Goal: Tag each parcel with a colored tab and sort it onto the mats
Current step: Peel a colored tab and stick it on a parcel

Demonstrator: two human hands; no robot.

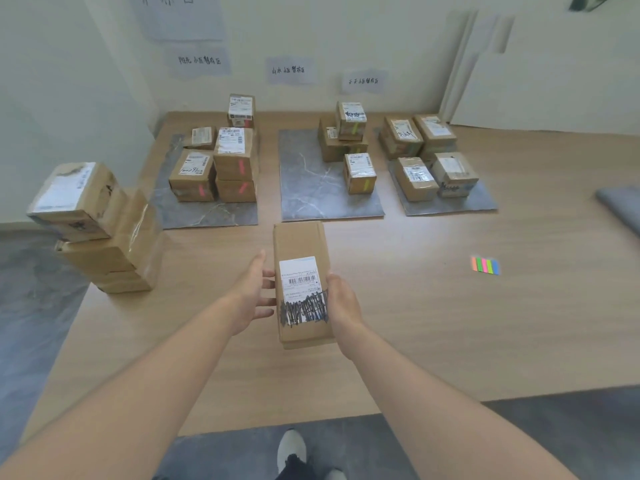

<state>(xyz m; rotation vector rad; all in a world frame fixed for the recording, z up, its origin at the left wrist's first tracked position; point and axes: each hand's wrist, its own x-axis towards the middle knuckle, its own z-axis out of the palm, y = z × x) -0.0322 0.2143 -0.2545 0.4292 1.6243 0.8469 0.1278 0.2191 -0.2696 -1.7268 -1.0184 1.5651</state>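
Right hand [343,303] grips the long cardboard parcel [301,244] while left hand [247,296] is open beside it, so it could tip and drop tbh.

The person's 2 forearms [166,368] are bare. Below the table's [450,341] near edge show 1 pale grey shoe [291,445] and dark trousers [294,468].

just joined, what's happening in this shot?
A person has a long parcel between both hands: right hand grips one edge, left hand touches the other with straight fingers. No tab shows on it. The tab pad lies to its right. Three mats already carry parcels; a stack waits at left.
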